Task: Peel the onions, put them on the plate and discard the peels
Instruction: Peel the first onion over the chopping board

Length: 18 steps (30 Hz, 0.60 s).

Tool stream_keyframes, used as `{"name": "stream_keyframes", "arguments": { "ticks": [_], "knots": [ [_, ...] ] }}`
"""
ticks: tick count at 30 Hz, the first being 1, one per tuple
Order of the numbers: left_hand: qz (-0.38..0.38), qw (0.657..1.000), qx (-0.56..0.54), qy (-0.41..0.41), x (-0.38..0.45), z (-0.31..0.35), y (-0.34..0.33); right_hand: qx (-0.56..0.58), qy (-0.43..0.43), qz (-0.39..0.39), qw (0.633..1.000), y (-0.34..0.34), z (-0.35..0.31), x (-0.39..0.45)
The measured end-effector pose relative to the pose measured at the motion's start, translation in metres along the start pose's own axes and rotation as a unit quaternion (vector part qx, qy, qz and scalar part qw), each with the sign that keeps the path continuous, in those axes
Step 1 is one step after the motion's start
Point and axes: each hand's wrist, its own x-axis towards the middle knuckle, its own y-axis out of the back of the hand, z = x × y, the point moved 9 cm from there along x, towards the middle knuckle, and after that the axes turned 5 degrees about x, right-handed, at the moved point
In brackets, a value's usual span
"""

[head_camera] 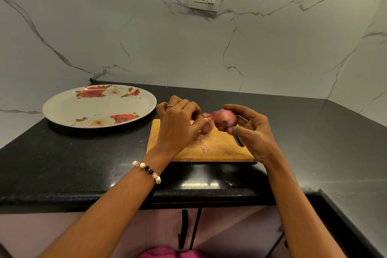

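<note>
I see the right hand (250,130) gripping a red onion (225,120) between thumb and fingers above the cutting board (222,148). The left hand (178,123) pinches a peel (206,118) beside it; the plate (69,109) sits left.

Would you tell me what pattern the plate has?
The plate is white with red roses, in the head view.

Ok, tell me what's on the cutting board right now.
On the cutting board lie pink peel scraps and another onion, partly covered by the left hand. The onion in the right hand is held above it. Anything under the hands is hidden.
</note>
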Motion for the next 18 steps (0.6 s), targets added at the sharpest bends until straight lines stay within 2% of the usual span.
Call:
{"name": "stream_keyframes", "arguments": {
  "ticks": [7, 12, 18],
  "knots": [
    [0.006, 1.000, 0.022, 0.018, -0.001, -0.004, -0.001, 0.018, -0.018, 0.015, 1.000, 0.004, 0.006, 0.001],
    [0.034, 0.997, 0.005, 0.074, -0.001, -0.013, 0.008, 0.048, -0.033, 0.049, 0.997, 0.010, 0.007, 0.002],
    [0.023, 1.000, 0.014, 0.007, -0.002, -0.003, 0.001, 0.060, -0.050, 0.063, 0.995, 0.012, 0.010, 0.000]
  ]
}}
